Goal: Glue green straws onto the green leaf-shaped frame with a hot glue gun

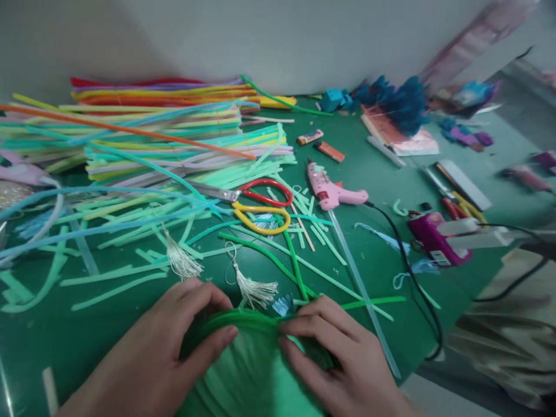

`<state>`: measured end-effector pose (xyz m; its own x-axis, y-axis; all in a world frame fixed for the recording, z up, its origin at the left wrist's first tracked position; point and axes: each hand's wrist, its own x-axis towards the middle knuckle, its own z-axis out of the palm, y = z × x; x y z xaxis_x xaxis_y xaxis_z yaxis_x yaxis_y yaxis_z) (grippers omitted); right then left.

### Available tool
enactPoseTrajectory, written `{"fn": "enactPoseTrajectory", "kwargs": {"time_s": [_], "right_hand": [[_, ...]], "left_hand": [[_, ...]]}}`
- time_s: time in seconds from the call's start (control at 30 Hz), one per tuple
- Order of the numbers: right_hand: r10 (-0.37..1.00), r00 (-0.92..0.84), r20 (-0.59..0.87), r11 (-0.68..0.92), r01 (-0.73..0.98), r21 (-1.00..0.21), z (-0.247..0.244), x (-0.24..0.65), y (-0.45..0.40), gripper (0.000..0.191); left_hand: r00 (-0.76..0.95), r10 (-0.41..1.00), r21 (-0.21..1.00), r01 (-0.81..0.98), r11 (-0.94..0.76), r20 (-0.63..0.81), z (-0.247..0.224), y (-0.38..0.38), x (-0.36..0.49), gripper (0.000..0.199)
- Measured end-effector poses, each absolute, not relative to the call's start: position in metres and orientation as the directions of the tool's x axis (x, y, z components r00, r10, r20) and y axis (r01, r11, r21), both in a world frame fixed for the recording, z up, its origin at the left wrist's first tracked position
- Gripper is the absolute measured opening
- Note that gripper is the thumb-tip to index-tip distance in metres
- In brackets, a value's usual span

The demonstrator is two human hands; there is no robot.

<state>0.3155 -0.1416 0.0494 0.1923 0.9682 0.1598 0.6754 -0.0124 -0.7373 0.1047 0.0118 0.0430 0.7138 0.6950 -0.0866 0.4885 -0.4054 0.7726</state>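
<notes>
Green piece (245, 365) (rimmed) between hands (169, 336) (343, 353)

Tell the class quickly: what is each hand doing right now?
Left hand: closed, holding a bright green, creased, curved piece by its rim.
Right hand: closed, pinching that rim farther right.

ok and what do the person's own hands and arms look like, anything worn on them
Both the left hand and the right hand are bare: no glove, ring or bracelet shows. No sleeve is visible at either wrist. Blur hides finer detail.
</notes>
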Motion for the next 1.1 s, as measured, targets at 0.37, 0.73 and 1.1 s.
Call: {"fn": "enactPoseTrajectory", "kwargs": {"time_s": [0.37, 0.73, 1.1], "right_hand": [[0.979, 0.191, -0.072, -0.139, 0.365, -0.921, 0.066, 0.327, -0.131, 0.027], [0.968, 0.25, 0.03, -0.05, 0.309, -0.95, 0.086, 0.346, -0.107, 0.027], [0.919, 0.374, -0.122, -0.164, 0.084, -0.983, 0.079, 0.352, -0.097, 0.044]], "left_hand": [[0.735, 0.499, 0.872, 0.481, 0.093, -0.459, 0.086, 0.037, 0.087, 0.034], [0.693, 0.7, 0.898, 0.403, -0.175, -0.174, 0.137, 0.048, 0.091, 0.049], [0.324, 0.943, 0.753, 0.601, -0.269, 0.078, 0.162, 0.037, 0.064, 0.065]]}}
